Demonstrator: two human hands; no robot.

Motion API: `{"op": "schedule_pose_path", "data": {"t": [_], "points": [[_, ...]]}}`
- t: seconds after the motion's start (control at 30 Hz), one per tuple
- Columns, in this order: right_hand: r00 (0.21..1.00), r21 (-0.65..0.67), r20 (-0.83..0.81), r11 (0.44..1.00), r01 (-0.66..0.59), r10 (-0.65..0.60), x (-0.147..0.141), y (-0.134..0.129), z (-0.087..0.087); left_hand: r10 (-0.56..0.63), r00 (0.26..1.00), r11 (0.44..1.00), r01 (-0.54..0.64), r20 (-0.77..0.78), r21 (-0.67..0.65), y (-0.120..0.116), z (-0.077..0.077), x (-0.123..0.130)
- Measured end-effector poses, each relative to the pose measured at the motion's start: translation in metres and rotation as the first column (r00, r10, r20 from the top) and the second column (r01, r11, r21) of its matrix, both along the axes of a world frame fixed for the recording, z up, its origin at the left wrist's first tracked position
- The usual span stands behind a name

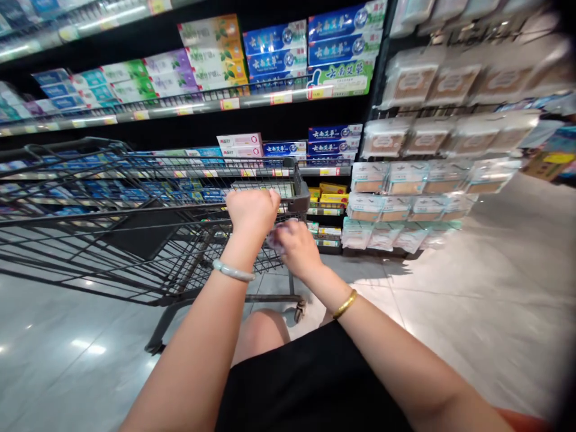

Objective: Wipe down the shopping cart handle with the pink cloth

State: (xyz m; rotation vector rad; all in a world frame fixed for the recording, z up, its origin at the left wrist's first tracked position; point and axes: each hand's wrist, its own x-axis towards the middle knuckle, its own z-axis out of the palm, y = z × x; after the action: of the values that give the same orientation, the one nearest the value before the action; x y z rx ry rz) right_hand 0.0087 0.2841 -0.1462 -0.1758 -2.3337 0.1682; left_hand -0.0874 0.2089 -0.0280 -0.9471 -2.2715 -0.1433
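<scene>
A black wire shopping cart stands in front of me, stretching to the left. My left hand, with a pale bracelet on its wrist, is closed in a fist at the handle end of the cart, beside the dark plastic corner piece. The bar under its fingers is mostly hidden. Just below and to the right is my right hand, a gold bracelet on that wrist. Its fingers are curled around a small, dark purplish thing, too blurred to name.
Shelves of boxed toothpaste run behind the cart, with price tags along their edges. To the right, clear packs of flat brown and pale items hang in rows. Grey tiled floor extends right. A cart wheel stands near my legs.
</scene>
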Motion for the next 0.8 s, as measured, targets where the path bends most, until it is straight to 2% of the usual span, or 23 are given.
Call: {"op": "schedule_pose_path", "data": {"t": [0.1,0.17,0.33,0.37,0.5,0.57,0.67,0.73,0.8], "points": [[0.972,0.169,0.212,0.975,-0.142,0.105,0.009,0.003,-0.007,-0.002,1.0,1.0,0.002,0.0,0.008,0.0,0.0,-0.001],[0.96,0.201,0.258,0.965,-0.167,0.113,0.016,0.007,-0.008,-0.016,1.0,1.0,0.016,-0.005,0.003,0.0,0.0,-0.002],[0.993,0.107,0.12,0.994,-0.013,0.0,0.019,0.012,-0.006,-0.026,1.0,0.999,0.026,-0.017,0.018,0.0,-0.001,-0.002],[0.992,0.101,0.122,0.995,-0.016,0.004,0.018,0.012,-0.009,-0.029,0.999,0.999,0.03,-0.017,0.02,-0.001,-0.001,-0.002],[0.961,0.118,0.247,0.981,-0.157,0.124,0.013,0.007,-0.015,-0.032,0.999,0.999,0.032,0.0,0.005,-0.001,0.0,-0.001],[0.972,0.093,0.206,0.987,-0.133,0.112,0.011,0.006,-0.013,-0.032,0.999,0.999,0.032,0.004,-0.003,-0.001,0.001,0.0],[0.996,0.091,0.088,0.995,-0.04,0.032,0.008,0.006,-0.01,-0.015,1.0,1.0,0.015,0.014,0.001,0.0,0.002,0.001],[0.989,0.165,0.126,0.982,-0.097,0.077,0.006,0.007,-0.011,-0.009,1.0,1.0,0.009,0.018,-0.002,0.0,0.003,0.002],[0.959,0.248,0.231,0.944,-0.219,0.162,0.006,0.008,-0.011,-0.016,1.0,1.0,0.017,0.022,-0.014,-0.001,0.003,0.003]]}}
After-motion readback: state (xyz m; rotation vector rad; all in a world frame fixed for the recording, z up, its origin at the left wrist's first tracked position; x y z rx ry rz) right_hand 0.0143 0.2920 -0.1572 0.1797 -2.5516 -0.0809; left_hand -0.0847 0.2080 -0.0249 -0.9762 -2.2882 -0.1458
